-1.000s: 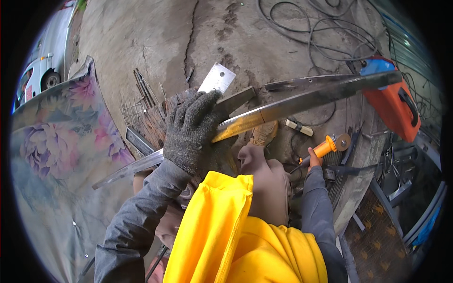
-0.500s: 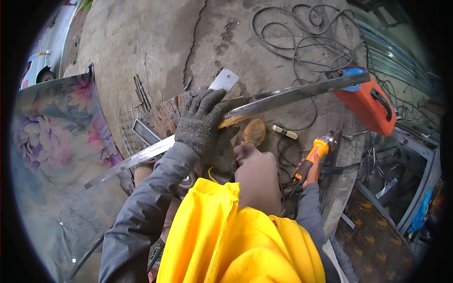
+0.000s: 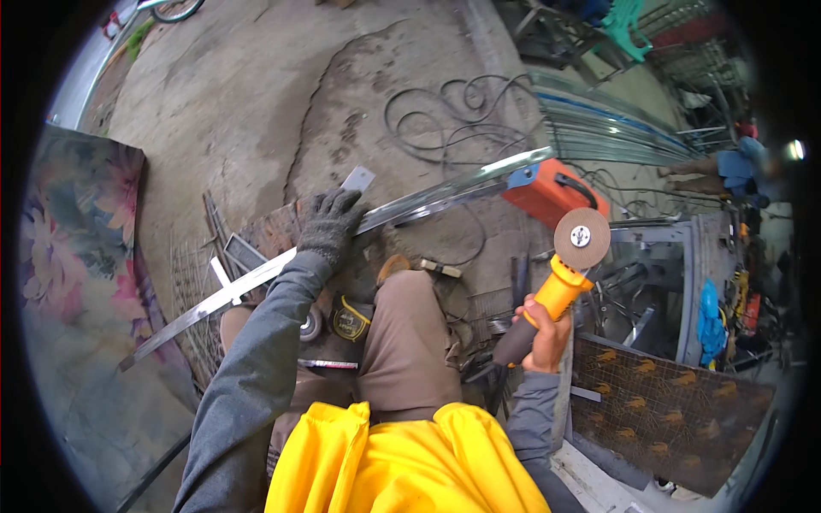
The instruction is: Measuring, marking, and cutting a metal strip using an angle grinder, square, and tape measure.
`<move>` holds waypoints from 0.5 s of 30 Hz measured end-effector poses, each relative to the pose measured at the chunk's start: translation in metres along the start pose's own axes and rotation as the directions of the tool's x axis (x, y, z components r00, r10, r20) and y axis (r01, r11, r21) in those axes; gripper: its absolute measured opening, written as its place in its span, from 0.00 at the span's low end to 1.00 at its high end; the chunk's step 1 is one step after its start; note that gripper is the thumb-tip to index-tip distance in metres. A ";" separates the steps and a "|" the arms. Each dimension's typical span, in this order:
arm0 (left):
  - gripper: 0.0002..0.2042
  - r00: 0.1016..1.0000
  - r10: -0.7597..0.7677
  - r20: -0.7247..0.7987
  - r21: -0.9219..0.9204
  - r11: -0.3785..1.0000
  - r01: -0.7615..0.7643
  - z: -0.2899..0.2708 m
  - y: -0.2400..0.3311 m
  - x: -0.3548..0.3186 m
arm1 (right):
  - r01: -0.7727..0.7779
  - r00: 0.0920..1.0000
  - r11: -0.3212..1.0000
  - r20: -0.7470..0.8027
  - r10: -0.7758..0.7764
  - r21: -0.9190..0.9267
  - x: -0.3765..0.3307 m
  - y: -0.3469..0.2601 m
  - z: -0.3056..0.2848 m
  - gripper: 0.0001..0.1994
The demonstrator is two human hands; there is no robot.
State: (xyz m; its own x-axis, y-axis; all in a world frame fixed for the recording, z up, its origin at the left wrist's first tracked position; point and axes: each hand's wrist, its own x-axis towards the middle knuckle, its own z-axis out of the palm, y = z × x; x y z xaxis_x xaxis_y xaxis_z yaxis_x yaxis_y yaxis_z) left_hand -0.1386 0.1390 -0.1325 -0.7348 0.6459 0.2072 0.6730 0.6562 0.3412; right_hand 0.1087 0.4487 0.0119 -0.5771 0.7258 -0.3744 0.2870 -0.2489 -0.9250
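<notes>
My left hand (image 3: 329,227), in a dark grey knit glove, is closed over a long shiny metal bar (image 3: 449,194) that runs slantwise from lower left to upper right. Under the bar lies a worn wooden block (image 3: 275,232). A small flat metal plate (image 3: 359,178) with a hole pokes out past the gloved fingers. My bare right hand (image 3: 549,338) is wrapped round the dark handle of a yellow angle grinder (image 3: 564,286). Its brown cutting disc (image 3: 571,245) faces up toward me, apart from the bar. Whether the disc spins, I cannot tell.
An orange and blue machine case (image 3: 556,192) stands by the bar's far end. Black cable (image 3: 410,128) coils on the concrete. A tape measure (image 3: 351,318) lies between my legs. At right are a grey metal frame (image 3: 688,282) and a patterned brown board (image 3: 676,406); a flowered sheet (image 3: 68,256) hangs left.
My right hand has raised the grinder and turned it so that its disc faces me. The view has swung to the right. My left hand keeps its hold on the bar.
</notes>
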 end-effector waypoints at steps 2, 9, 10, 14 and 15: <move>0.28 1.000 0.008 0.004 -0.008 1.000 -0.008 0.013 -0.001 -0.003 | 0.005 0.998 0.996 -0.058 0.000 0.093 -0.019 -0.009 0.012 0.21; 0.26 0.953 -0.108 0.283 0.016 0.994 0.108 -0.001 0.035 0.022 | 0.246 0.968 0.957 -0.078 -0.237 0.155 -0.040 -0.020 0.009 0.24; 0.26 0.951 -0.116 0.285 0.017 0.993 0.116 -0.004 0.033 0.020 | 0.239 0.971 0.970 -0.037 -0.237 0.051 -0.040 -0.022 0.003 0.25; 0.27 0.963 -0.094 0.251 0.005 0.995 0.096 -0.005 0.024 0.011 | 0.145 0.989 0.985 0.014 -0.147 0.089 -0.050 -0.019 0.001 0.28; 0.28 0.973 -0.091 0.214 -0.005 0.996 0.094 0.000 0.023 0.009 | 0.134 0.991 0.984 0.000 -0.135 0.120 -0.053 -0.019 0.004 0.30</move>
State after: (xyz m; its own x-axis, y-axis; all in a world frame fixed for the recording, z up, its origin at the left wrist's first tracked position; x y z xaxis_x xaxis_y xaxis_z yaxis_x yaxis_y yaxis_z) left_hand -0.1301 0.1598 -0.1226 -0.7578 0.6520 -0.0254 0.6005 0.7121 0.3638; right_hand 0.1307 0.4125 0.0493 -0.6102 0.7530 -0.2462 0.1131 -0.2248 -0.9678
